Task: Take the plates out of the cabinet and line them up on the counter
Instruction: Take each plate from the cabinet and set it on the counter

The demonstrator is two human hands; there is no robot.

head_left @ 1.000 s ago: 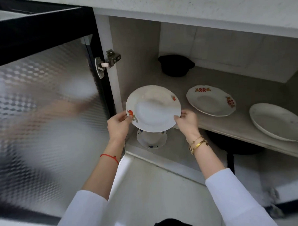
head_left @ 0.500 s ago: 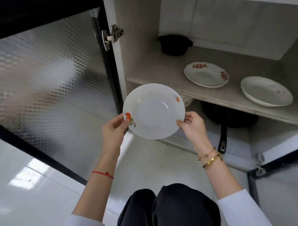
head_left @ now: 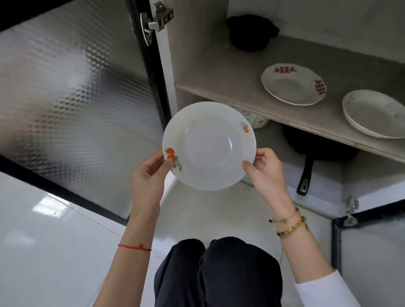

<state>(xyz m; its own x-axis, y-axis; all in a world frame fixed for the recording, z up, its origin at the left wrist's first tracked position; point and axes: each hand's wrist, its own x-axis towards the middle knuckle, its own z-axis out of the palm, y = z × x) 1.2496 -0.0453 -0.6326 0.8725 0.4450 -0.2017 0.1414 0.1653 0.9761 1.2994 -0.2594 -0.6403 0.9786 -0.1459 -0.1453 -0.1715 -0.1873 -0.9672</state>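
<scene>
A white plate with orange fruit prints [head_left: 208, 145] is held level in the air in front of the open cabinet. My left hand [head_left: 149, 176] pinches its left rim, thumb on top. My right hand [head_left: 264, 169] grips the right rim the same way. On the cabinet shelf [head_left: 217, 84] lie two more plates: one with red patterned marks [head_left: 293, 83] and, to its right, a plain white plate [head_left: 377, 114].
A black pot [head_left: 250, 33] stands at the back of the shelf. Under the shelf sit a black frying pan [head_left: 318, 147] with its handle pointing out and a white cup [head_left: 257, 120]. The patterned glass door [head_left: 68, 84] stands open on the left. My dark-trousered knees [head_left: 215, 274] are below.
The plate has come out of the cabinet toward me in both hands, and my view has pulled back and down so the shelf now lies farther off.
</scene>
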